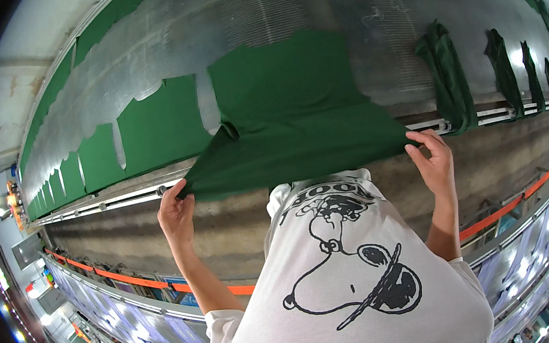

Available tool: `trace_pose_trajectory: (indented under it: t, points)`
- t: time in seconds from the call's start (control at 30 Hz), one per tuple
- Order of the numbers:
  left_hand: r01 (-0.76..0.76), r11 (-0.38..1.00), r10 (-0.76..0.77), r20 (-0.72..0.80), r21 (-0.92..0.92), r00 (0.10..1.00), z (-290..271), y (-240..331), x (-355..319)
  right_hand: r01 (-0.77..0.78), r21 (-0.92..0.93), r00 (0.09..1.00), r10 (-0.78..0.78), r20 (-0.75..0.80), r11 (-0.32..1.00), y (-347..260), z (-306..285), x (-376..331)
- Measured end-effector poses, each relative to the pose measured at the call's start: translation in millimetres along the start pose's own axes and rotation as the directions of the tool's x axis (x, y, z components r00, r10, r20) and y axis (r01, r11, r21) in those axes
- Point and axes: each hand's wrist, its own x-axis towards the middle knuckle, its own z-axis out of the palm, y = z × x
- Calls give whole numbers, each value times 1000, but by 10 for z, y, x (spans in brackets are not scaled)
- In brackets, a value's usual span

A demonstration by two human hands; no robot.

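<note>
The left hand and right hand each pinch a lower corner of the green cloth piece, half laid on the mesh belt. Flat pieces lie leftward; bunched ones, seemingly unspread, wait rightward.

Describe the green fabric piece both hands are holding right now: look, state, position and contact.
The green fabric piece is a dark green, matte, soft-looking cut panel. Its upper part lies flat on the perforated metal surface; its lower edge is lifted and pulled over the rail. The left hand pinches its lower left corner and the right hand grips its lower right corner. A fold creases it near the left side. Similar green pieces lie beside it.
</note>
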Motion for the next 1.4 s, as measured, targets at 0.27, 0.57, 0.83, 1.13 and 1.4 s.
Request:
trace_pose_trajectory:
  t: [0.27, 0.57, 0.83, 1.13, 1.4]
  points:
    - [-140, 931, 140, 26, 337, 990, -204, 396, -57, 57, -22, 997, -58, -56, 998, 41, -85, -42]
    - [-178, 925, 186, 8, 337, 983, -287, 545, -97, 112, 34, 992, -109, -66, 993, 85, -152, 13]
    - [-130, 954, 141, -23, 271, 990, -184, 376, 40, 10, 116, 998, -3, -58, 993, 49, -83, 80]
    - [24, 825, -56, -39, -565, 998, 571, -499, 794, -173, 478, 984, 171, 47, 861, 621, 581, 535]
    - [-155, 758, -153, 404, 633, 902, 1328, -1378, 1073, 181, -259, 973, -135, 185, 949, 1789, 1335, 587]
